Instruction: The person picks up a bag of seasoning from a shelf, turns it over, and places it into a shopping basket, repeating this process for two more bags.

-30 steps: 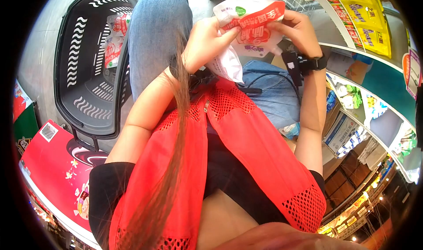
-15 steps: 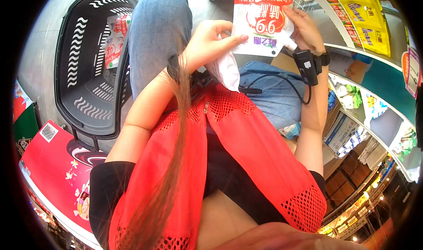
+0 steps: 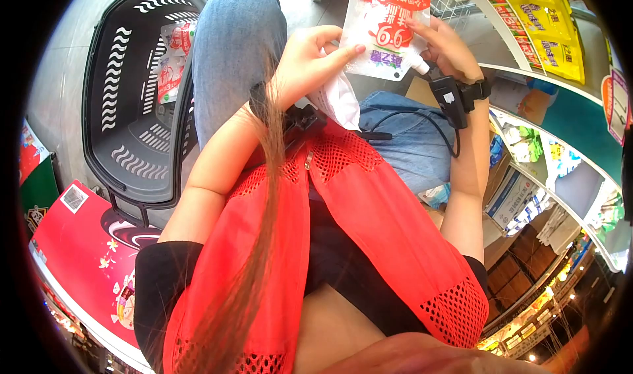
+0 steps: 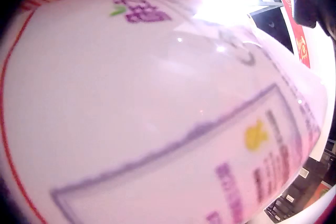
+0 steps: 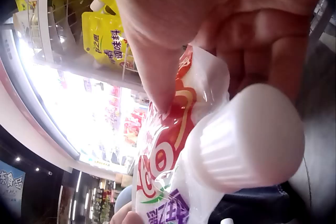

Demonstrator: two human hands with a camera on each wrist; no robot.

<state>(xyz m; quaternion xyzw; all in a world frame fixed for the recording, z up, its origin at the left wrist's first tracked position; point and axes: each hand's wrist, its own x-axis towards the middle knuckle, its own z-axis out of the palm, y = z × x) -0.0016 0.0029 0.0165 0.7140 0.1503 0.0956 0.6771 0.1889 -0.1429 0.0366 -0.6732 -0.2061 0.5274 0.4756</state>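
Observation:
A white and red spout pouch (image 3: 388,28) with purple lettering is held up between both hands, its white cap (image 5: 252,142) low on the right-hand side. My right hand (image 3: 452,48) grips the pouch's right side, thumb on the printed front and fingers behind, as the right wrist view shows. The left thumb lies along the pouch's left edge. Under my left hand (image 3: 310,61) hangs a second white pouch (image 3: 339,104), gripped by fingers that are mostly hidden. Its white surface with purple print (image 4: 131,92) fills the left wrist view.
A black basket (image 3: 135,120) stands on the floor at left, with similar red and white pouches (image 3: 173,77) inside. Shelves with yellow pouches (image 3: 544,18) rise at right. A red printed board (image 3: 86,242) lies at lower left. A cable (image 3: 428,114) runs from the right wrist camera.
The pouch was bent over between both hands; it has been spread flat, its printed front showing. My right hand has shifted to its side, and the pouch has moved slightly left since half a second ago.

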